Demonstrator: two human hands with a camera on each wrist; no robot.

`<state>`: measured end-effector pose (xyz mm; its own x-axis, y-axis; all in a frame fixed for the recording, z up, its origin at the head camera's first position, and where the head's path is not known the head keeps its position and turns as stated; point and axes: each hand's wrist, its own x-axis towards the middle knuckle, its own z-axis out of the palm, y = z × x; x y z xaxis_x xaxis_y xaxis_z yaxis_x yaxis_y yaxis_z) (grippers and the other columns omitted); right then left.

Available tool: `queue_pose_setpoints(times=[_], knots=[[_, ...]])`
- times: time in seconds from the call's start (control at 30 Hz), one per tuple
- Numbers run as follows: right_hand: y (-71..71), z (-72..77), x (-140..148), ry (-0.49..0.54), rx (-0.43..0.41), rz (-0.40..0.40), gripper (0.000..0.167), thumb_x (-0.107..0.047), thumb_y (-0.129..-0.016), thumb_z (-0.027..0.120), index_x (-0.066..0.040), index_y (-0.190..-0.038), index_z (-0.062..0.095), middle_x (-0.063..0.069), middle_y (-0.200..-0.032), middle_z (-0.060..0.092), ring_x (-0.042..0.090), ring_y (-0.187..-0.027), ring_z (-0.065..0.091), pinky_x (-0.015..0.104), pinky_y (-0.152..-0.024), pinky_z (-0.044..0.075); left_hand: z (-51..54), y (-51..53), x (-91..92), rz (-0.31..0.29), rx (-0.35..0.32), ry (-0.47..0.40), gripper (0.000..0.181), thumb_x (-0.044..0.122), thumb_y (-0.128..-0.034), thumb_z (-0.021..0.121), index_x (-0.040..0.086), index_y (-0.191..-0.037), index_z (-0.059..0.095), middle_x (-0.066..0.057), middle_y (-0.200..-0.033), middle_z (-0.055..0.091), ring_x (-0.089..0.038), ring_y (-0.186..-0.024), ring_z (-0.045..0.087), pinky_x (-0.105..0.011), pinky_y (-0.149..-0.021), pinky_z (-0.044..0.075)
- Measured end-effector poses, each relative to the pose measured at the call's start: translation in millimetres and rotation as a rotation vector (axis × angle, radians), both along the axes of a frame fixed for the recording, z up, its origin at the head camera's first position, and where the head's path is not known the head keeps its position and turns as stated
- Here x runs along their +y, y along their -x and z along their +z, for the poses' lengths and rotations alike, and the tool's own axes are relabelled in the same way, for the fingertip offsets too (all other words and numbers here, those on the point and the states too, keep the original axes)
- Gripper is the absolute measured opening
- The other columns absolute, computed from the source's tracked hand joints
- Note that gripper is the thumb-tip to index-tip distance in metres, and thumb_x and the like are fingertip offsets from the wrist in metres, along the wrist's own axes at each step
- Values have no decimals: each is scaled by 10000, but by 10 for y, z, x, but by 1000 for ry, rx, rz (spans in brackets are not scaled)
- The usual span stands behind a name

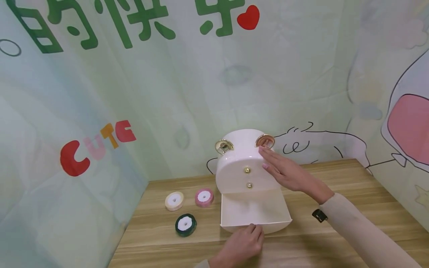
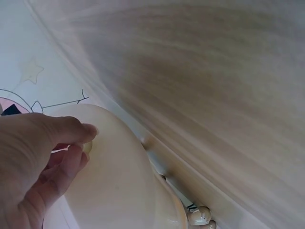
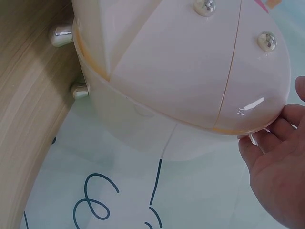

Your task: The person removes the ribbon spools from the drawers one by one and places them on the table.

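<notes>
A glossy white drawer box with round gold ears and gold knobs stands on the table against the backdrop. Its lowest drawer is pulled out toward me, and no items show inside. My left hand is at the drawer's front; in the left wrist view thumb and fingers pinch its small knob, which they mostly cover. With fingers extended, my right hand rests against the upper right side of the box, just below the right ear. In the right wrist view its fingertips touch the box's rounded edge.
Left of the box lie three ribbon rolls: cream, pink and dark green. The wooden table meets a printed cloth backdrop behind and at both sides.
</notes>
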<state>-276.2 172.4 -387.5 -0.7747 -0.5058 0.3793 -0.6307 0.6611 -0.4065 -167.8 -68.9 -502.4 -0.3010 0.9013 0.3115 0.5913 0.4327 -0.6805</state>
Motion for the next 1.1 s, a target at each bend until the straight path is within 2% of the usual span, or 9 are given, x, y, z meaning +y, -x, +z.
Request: queue_pose_setpoints(times=[0.13, 0.23, 0.37, 0.47, 0.53, 0.83, 0.93, 1.03, 1.1], knots=[[3, 5, -2, -2, -11, -4, 588, -345, -1131, 436, -95, -1648, 308, 113, -1743, 253, 333, -1616, 279, 551, -1280, 296, 5, -5, -2, 4, 8, -4, 112, 167, -926, 680, 171, -1016, 747, 64, -931, 630, -44, -803, 603, -135, -641, 530], [-1, 8, -5, -4, -23, -4, 590, -348, -1130, 437, -102, -1650, 305, 103, -1746, 247, 328, -1618, 275, 547, -1281, 295, -5, -6, -5, 3, 11, -5, 138, 139, -958, 623, 170, -1015, 745, 62, -929, 628, -46, -799, 601, -138, -639, 529], [-5, 3, -10, -1, -29, -4, 594, -358, -1129, 439, -106, -1650, 307, 101, -1745, 249, 332, -1616, 280, 550, -1278, 300, -18, -6, -7, 1, 17, -12, 399, 13, -1033, 381, 170, -1015, 747, 62, -932, 633, -42, -801, 602, -141, -650, 534], [-8, -3, -11, 1, -30, -5, 595, -365, -1130, 434, -109, -1651, 305, 97, -1746, 246, 330, -1618, 276, 549, -1280, 297, -8, -11, -6, 0, 22, -23, 609, -54, -1037, 187, 169, -1014, 753, 62, -939, 648, -39, -813, 610, -146, -671, 543], [-8, -9, -9, 1, -34, -7, 597, -369, -1131, 428, -112, -1653, 300, 92, -1749, 240, 328, -1620, 270, 548, -1282, 292, 9, -13, -5, 0, 23, -32, 664, -65, -1036, 137, 164, -1014, 759, 58, -942, 659, -39, -818, 615, -149, -682, 548], [-3, -11, -8, -10, -30, -15, 608, -388, -1131, 420, -128, -1663, 280, 85, -1758, 216, 344, -1619, 267, 568, -1272, 304, 13, 30, 11, 17, 72, -102, 671, -81, -1028, 149, 158, -981, 773, 55, -897, 658, -51, -805, 628, -150, -631, 532], [-8, -7, -9, -8, -28, -14, 608, -383, -1130, 428, -125, -1661, 285, 84, -1757, 221, 339, -1618, 271, 563, -1273, 305, -13, 76, 16, 24, 90, -110, 589, -62, -1027, 234, 166, -972, 773, 51, -911, 662, -53, -820, 638, -153, -636, 533], [-14, -7, -10, -6, -29, -13, 606, -377, -1129, 431, -118, -1658, 289, 88, -1754, 227, 338, -1618, 272, 562, -1276, 301, -45, 135, 16, 32, 81, -110, 591, -61, -1026, 232, 167, -979, 775, 46, -925, 668, -54, -827, 646, -154, -641, 536], [-16, -12, -10, -3, -26, -11, 604, -370, -1129, 434, -112, -1656, 293, 92, -1753, 231, 336, -1618, 272, 560, -1278, 298, -59, 172, 14, 40, 67, -107, 514, -43, -1020, 307, 168, -986, 774, 46, -930, 667, -51, -826, 643, -155, -645, 535]])
